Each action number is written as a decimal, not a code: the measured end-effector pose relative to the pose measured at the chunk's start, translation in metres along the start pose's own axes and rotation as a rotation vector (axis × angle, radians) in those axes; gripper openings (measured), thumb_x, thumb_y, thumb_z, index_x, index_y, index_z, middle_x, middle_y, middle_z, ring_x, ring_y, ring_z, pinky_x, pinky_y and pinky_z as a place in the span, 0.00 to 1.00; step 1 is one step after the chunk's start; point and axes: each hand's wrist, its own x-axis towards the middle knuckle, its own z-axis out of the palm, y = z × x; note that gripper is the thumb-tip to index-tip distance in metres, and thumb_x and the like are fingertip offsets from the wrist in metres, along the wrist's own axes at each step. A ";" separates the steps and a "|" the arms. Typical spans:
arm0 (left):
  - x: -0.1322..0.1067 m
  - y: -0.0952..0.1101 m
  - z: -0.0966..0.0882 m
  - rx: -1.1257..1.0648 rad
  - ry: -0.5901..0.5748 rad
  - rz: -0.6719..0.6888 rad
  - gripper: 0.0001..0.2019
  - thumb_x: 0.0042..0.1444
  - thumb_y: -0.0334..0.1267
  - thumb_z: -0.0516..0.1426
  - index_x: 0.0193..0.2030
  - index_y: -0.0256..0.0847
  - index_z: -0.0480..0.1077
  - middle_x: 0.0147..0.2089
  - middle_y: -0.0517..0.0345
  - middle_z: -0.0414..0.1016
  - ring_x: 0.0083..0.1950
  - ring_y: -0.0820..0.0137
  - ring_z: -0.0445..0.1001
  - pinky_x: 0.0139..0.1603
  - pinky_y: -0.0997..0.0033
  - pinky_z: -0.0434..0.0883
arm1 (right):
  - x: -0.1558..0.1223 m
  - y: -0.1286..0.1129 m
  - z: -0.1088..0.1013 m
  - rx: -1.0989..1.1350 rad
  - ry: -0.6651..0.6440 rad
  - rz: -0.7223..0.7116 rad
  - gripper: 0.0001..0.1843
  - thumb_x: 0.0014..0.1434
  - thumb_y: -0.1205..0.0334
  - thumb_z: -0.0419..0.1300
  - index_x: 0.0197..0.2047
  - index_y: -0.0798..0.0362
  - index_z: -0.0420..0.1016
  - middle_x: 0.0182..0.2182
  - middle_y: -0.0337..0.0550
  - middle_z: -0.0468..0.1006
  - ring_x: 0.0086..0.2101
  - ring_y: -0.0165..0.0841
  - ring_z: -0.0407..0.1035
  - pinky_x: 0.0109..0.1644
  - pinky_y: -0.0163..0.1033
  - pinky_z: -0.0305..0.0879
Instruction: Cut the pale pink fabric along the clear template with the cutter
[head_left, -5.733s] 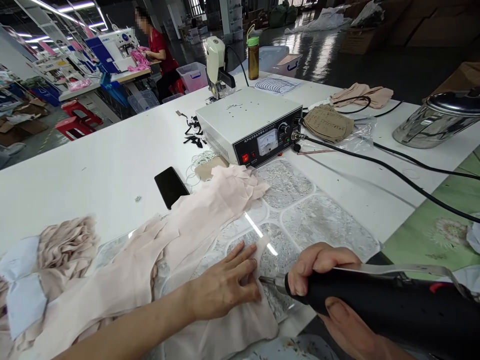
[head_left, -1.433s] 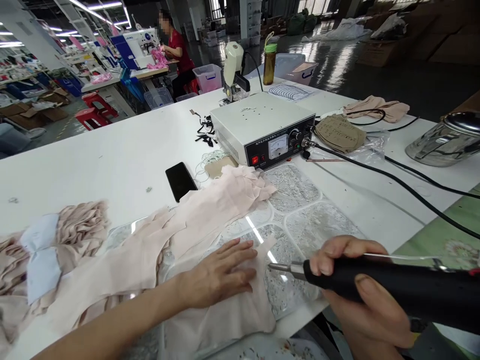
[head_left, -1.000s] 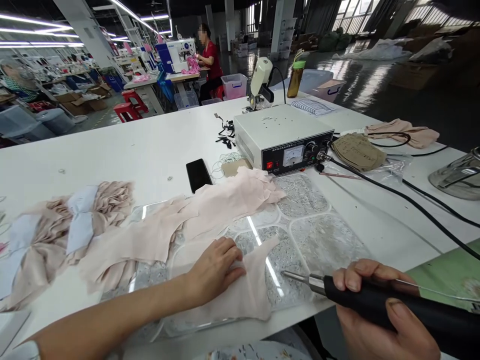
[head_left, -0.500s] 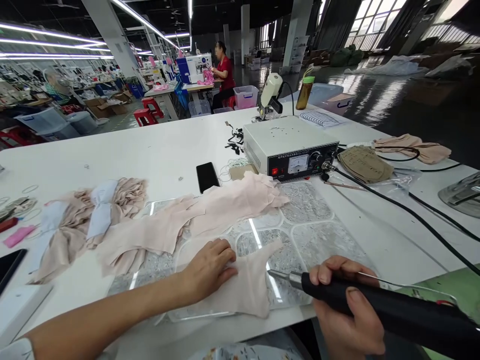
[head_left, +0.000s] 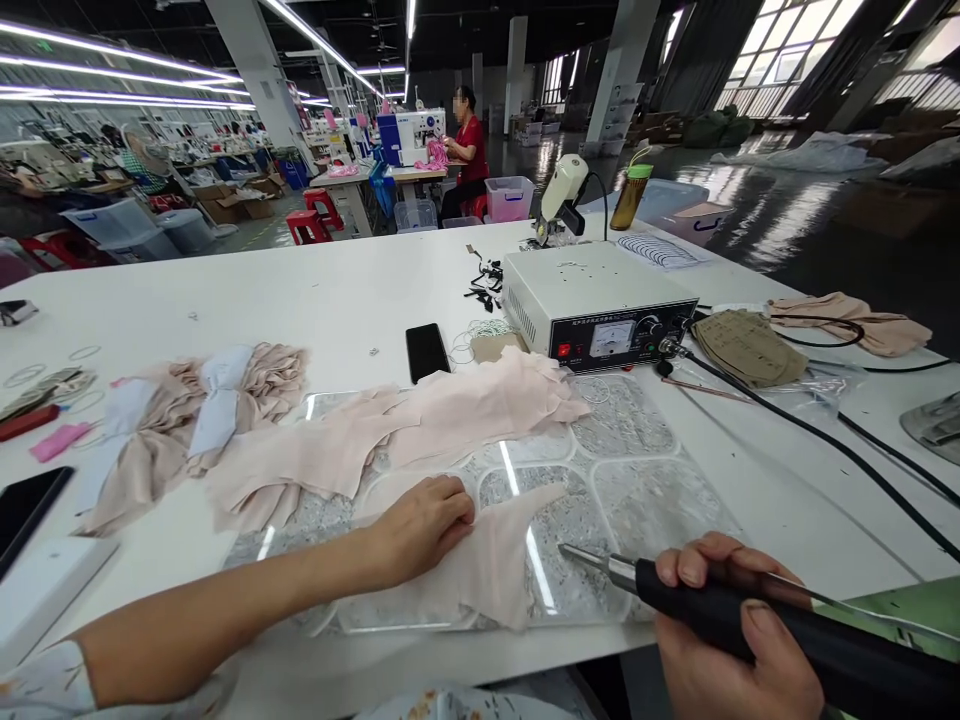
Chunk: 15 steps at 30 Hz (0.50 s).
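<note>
My left hand (head_left: 431,525) lies on a pale pink fabric piece (head_left: 499,560), its thumb and fingers drawn together on the cloth. The cloth rests on a grey marble-patterned mat (head_left: 637,480) under a clear, shiny surface. In my right hand (head_left: 739,630) is a black-handled ultrasonic cutter (head_left: 694,600) with a pointed metal tip. That tip sits just right of the fabric's edge, over the mat, apart from the cloth. Beyond my left hand, a layered stack of similar pink pieces (head_left: 465,410) stretches across the mat's far part.
A generator box (head_left: 600,300) with a dial stands behind the mat, its black cable (head_left: 810,430) running right. A phone (head_left: 427,352) lies near it. Tied fabric bundles (head_left: 221,395) are at left. Brown templates (head_left: 750,348) lie at right. A co-worker (head_left: 469,150) sits beyond the table.
The cutter and my right hand have moved right, away from the fabric's edge. My left thumb has closed in toward the fingers, and the cloth bunches slightly. The whole view has shifted a little.
</note>
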 end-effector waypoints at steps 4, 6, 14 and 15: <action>0.004 0.001 -0.012 -0.068 -0.053 -0.038 0.08 0.62 0.29 0.48 0.33 0.38 0.64 0.34 0.57 0.70 0.31 0.71 0.68 0.32 0.74 0.64 | 0.002 0.000 0.002 0.011 -0.049 0.015 0.08 0.45 0.64 0.54 0.32 0.50 0.69 0.29 0.37 0.65 0.24 0.30 0.61 0.25 0.38 0.64; 0.007 -0.001 -0.018 -0.110 -0.077 -0.065 0.08 0.62 0.29 0.47 0.33 0.38 0.64 0.31 0.59 0.69 0.29 0.72 0.67 0.29 0.75 0.62 | 0.002 -0.001 0.002 0.005 -0.076 0.013 0.08 0.47 0.64 0.54 0.33 0.50 0.70 0.29 0.38 0.66 0.25 0.30 0.61 0.24 0.37 0.64; 0.018 -0.015 -0.028 -0.300 -0.154 -0.219 0.08 0.59 0.36 0.54 0.42 0.39 0.72 0.30 0.62 0.70 0.29 0.73 0.66 0.29 0.78 0.61 | 0.007 0.006 -0.031 -0.104 -0.101 0.148 0.10 0.51 0.59 0.59 0.39 0.48 0.72 0.38 0.42 0.72 0.37 0.39 0.71 0.37 0.49 0.74; 0.017 -0.015 -0.028 -0.323 -0.161 -0.231 0.07 0.57 0.35 0.56 0.40 0.39 0.73 0.29 0.62 0.70 0.28 0.74 0.65 0.28 0.78 0.61 | 0.009 0.009 -0.041 -0.102 -0.121 0.119 0.11 0.51 0.59 0.60 0.39 0.48 0.73 0.38 0.43 0.73 0.37 0.39 0.72 0.36 0.48 0.74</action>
